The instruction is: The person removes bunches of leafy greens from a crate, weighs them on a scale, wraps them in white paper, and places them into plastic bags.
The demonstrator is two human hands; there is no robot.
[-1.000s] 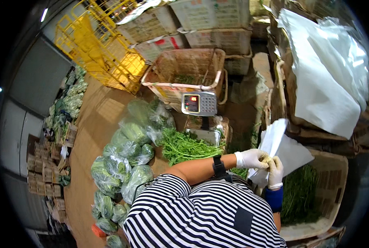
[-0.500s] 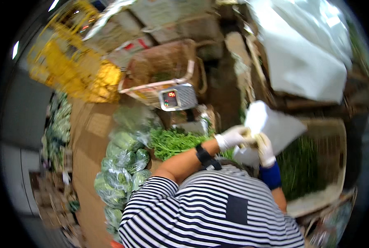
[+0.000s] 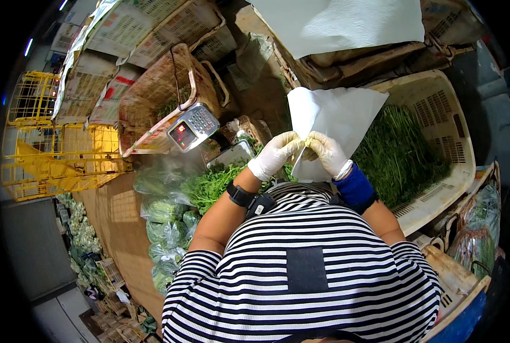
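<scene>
In front of my chest, both white-gloved hands are close together, pinching one thin white sheet (image 3: 342, 111). My left hand (image 3: 279, 153) is closed on its near edge, thumb and fingers pressed together. Right beside it, my right hand (image 3: 327, 154) grips the same edge, with the fingertips of both hands nearly touching. The sheet fans out away from me above the hands, and a folded flap hangs below them. Whether it is paper or plastic, I cannot tell. Loose leafy greens (image 3: 213, 186) lie left of my left hand, partly hidden by my forearm.
A pale crate (image 3: 463, 134) of long thin greens (image 3: 400, 154) stands at my right. Ahead left are a scale display with keypad (image 3: 193, 127) and a dirty pink crate (image 3: 152, 86). Bagged green vegetables (image 3: 166, 234) line the left. Farther off stands a yellow wire cage (image 3: 66, 151).
My view has turned and steadied, so the crates and scale display appear farther left. Both hands still hold the white sheet, now pinched side by side at its edge.
</scene>
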